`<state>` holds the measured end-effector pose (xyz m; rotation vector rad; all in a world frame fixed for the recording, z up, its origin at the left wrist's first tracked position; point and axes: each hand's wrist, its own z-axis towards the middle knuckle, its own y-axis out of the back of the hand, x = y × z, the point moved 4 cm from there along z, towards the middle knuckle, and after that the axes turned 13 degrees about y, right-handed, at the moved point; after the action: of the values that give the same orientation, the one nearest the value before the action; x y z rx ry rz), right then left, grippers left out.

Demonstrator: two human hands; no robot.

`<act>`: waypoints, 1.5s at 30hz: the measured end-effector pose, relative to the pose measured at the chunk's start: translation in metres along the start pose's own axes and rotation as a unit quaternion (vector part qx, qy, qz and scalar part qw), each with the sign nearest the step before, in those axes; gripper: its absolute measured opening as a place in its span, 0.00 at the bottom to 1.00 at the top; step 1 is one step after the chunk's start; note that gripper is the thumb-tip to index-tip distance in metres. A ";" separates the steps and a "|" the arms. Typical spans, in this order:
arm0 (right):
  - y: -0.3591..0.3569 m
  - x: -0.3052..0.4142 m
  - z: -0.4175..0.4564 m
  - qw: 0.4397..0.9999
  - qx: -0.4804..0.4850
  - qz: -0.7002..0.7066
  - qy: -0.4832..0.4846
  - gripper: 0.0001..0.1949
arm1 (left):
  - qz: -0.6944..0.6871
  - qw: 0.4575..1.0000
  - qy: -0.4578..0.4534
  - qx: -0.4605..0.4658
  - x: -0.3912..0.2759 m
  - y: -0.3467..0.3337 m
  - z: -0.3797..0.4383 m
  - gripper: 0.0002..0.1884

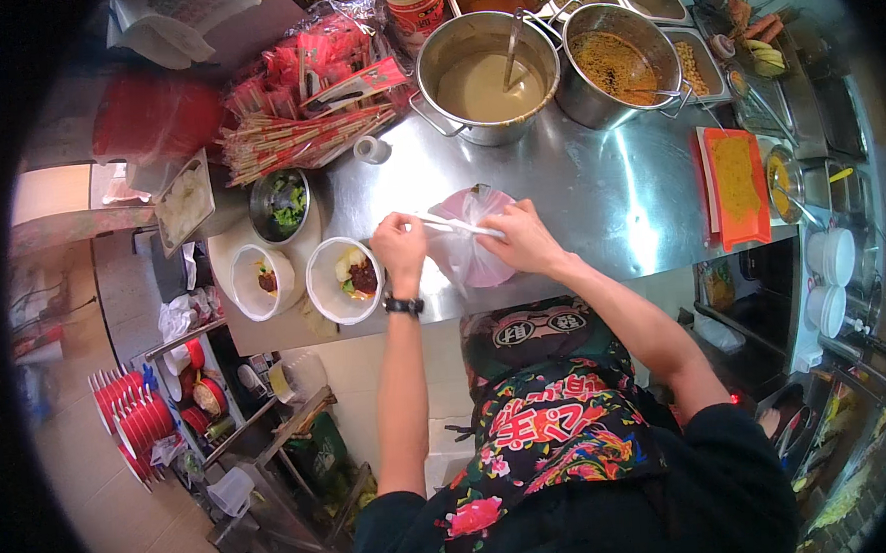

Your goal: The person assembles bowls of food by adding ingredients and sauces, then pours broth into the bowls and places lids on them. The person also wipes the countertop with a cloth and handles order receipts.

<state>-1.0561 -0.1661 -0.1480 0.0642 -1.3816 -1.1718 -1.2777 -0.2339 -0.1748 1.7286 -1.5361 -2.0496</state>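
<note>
A thin translucent plastic bag [453, 255] wraps a round pink container [492, 274] on the steel counter, right in front of me. My left hand [398, 245] grips one twisted handle of the bag, pulled out to the left. The other handle is pinched in my right hand [522, 236], above the right side of the container. Just left of my left wrist stands a white bowl [316, 287] with dark minced sauce, greens and pale pieces in it. A second white bowl [284, 288] with similar food sits farther left. The container's contents are hidden.
Behind the bag stand a steel pot of pale broth [473, 128] with a ladle and a pot of reddish soup [592, 111]. Wrapped chopsticks [286, 146] lie at the back left, near a steel bowl of greens [289, 209]. An orange tray [742, 186] lies at the right.
</note>
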 end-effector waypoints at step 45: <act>0.039 0.067 0.058 0.980 0.119 0.096 -0.124 0.14 | -0.212 0.781 0.265 0.524 0.126 0.051 -0.188 0.10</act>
<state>-1.0935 -0.1582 -0.0595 -0.0474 -1.7046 -0.8700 -1.2073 -0.4528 -0.2074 2.8297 -2.3621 -0.4443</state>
